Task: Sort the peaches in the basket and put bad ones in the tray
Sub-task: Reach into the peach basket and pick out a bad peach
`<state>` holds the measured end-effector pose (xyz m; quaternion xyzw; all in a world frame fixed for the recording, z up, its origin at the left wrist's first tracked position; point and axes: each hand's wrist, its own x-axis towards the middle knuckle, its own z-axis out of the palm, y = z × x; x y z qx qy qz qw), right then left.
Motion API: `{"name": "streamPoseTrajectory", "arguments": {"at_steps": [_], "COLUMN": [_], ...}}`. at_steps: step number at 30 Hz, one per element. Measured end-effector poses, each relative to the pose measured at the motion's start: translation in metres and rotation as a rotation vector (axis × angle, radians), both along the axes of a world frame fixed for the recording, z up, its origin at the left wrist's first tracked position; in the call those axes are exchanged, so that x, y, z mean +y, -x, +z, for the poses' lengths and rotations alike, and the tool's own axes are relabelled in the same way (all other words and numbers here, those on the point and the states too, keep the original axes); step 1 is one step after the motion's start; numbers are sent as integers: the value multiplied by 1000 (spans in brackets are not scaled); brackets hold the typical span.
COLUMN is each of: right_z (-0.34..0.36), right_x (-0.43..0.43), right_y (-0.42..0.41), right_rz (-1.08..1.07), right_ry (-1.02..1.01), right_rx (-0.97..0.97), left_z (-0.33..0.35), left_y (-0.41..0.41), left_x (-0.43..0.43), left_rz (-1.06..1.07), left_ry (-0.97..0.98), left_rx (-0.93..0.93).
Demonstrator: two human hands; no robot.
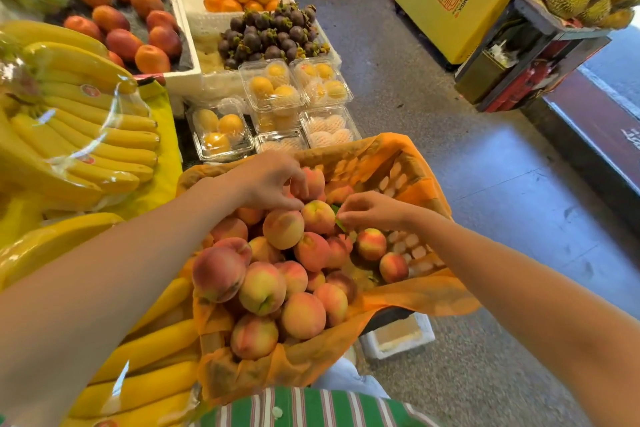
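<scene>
While both hands are down in the pile: sorting looks under way, with no reject lifted clear yet.
Peaches (277, 274): heaped high in the basket, fullest on the near and left sides; a few loose ones lie low at the right, by the lattice wall.
Basket (398, 180): orange lattice crate, lined with an orange liner (415, 295) that flops over the rim; it sits just beside the bananas (104, 135).
Left hand (270, 180): fingers curled down beside the far peach (314, 180), tips touching fruit; cannot tell whether they close round one.
Right hand (370, 210): thumb and forefinger drawn together on what looks like a green leaf (340, 226) next to the top peach (318, 217); no fruit in it.
Tray: none I can pick out for certain; a white foam box (398, 336) sits on the floor below the basket's right side, contents unclear.
Handling, judged: ripe peaches are soft-skinned and bruise under fingertip pressure. They are moderate in weight, fuzzy so not slippery, and round, so they roll once neighbours go.
Where to hold: cup the widest part with palm and all fingers, not a pinch at the stem end; lift straight up off the heap.
Risk: pulling one from low in the mound could send upper ones rolling toward the open right corner or over the liner.
</scene>
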<state>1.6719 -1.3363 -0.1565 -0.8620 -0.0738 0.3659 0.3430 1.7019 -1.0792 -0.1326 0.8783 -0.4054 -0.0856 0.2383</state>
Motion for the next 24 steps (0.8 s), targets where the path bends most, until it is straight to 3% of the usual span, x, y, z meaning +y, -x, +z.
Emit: {"name": "streamPoseTrajectory", "arguments": {"at_steps": [3,7,11,16,24], "right_z": [6,2,-13,-30,-22], "right_x": [18,32,53,55,31], "right_y": [15,32,53,62,55], "right_rz": [94,76,57,-11,-26], "right_ry": [-9,39,234,228,54], "right_rx": [-2,-38,-276,-426,-276], "left_z": [4,6,0,-6,-1], "left_y": [14,26,32,36,40], "left_x": [10,14,7,4,-5], "left_rz": [-38,-11,-16,26,33], "left_ry": [-82,-302,-484,-524,-534], "left_rx": [-44,54,25,11,25]}}
